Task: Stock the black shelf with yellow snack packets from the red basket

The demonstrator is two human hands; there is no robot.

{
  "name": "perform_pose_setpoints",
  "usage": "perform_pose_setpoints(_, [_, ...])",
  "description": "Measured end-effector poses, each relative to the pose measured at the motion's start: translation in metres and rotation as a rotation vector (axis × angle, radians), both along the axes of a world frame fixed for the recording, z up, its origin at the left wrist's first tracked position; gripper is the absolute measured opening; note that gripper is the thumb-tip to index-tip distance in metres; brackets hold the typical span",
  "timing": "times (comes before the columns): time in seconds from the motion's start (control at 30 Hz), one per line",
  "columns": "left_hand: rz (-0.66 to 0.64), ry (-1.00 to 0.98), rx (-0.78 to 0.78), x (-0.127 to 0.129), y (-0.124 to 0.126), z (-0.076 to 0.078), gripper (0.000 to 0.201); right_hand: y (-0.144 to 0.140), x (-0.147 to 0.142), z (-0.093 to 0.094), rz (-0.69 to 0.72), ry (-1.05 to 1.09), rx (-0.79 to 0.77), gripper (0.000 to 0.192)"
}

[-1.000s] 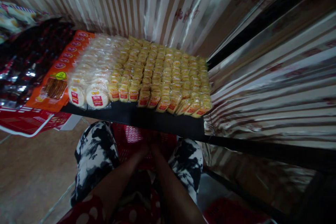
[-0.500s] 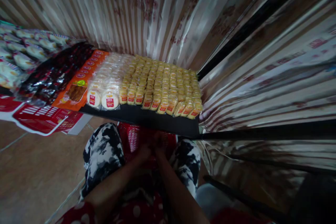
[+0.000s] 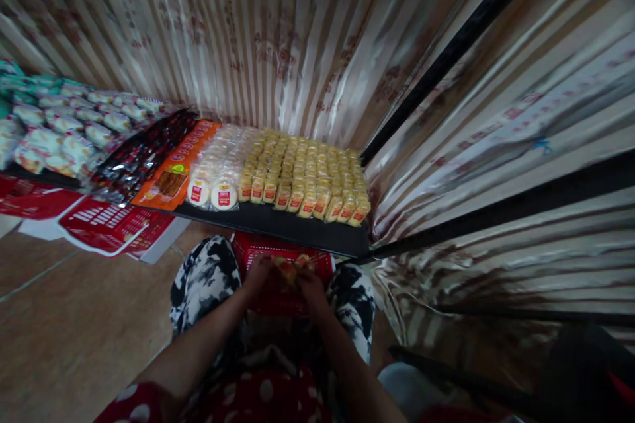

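Between my knees sits a red plastic basket. Above it, my left hand is closed on a small wrapped pastry, yellowish with a red label. My right hand is closed too, on another wrapped pastry of the same look. Both hands are close together, and the dim light blurs the fingers. Just beyond them, rows of yellow wrapped pastries fill the right end of a black shelf.
Left along the shelf lie white round packets, an orange packet, dark shiny packets and white bags. Another red basket stands below. A striped plastic curtain and black bars enclose the back and right.
My hands have come up and apart inside the basket area, and wrapped pastries now show in them. The view has shifted, so the shelf appears slightly lower and further right on its left side.
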State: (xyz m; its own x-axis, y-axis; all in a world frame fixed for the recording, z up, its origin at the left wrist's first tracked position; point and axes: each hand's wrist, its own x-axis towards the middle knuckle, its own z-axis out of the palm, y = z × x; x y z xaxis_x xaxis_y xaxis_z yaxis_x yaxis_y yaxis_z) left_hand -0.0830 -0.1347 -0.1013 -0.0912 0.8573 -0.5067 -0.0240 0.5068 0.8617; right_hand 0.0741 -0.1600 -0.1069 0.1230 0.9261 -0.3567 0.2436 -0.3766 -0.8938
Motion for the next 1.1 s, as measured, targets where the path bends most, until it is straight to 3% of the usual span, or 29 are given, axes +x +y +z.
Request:
perform_pose_setpoints(0.3, [-0.080, -0.341, -0.007, -0.004, -0.010, 0.052, 0.039, 0.013, 0.014, 0.057, 0.079, 0.205, -0.006, 0.020])
perform_pose_setpoints(0.5, [-0.253, -0.454, -0.067, 0.005, -0.018, 0.081, 0.046, 0.018, 0.024, 0.098, -0.124, 0.278, 0.033, 0.034])
perform_pose_setpoints(0.63, [-0.187, -0.502, -0.032, 0.018, -0.017, 0.089, 0.046, 0.015, 0.028, 0.113, -0.221, 0.380, 0.066, 0.045])
perform_pose_setpoints(0.77, [-0.129, -0.541, 0.047, 0.030, -0.014, 0.095, 0.043, 0.012, 0.026, 0.115, -0.152, 0.422, 0.123, 0.049])
perform_pose_setpoints(0.93, [-0.113, -0.443, 0.132, 0.028, -0.006, 0.103, 0.039, 0.022, 0.008, 0.111, -0.046, 0.341, 0.224, 0.040])
perform_pose_setpoints(1.1, [-0.058, 0.002, 0.341, 0.001, 0.017, 0.105, 0.028, 0.050, -0.025, 0.114, 0.031, 0.288, 0.320, 0.033])
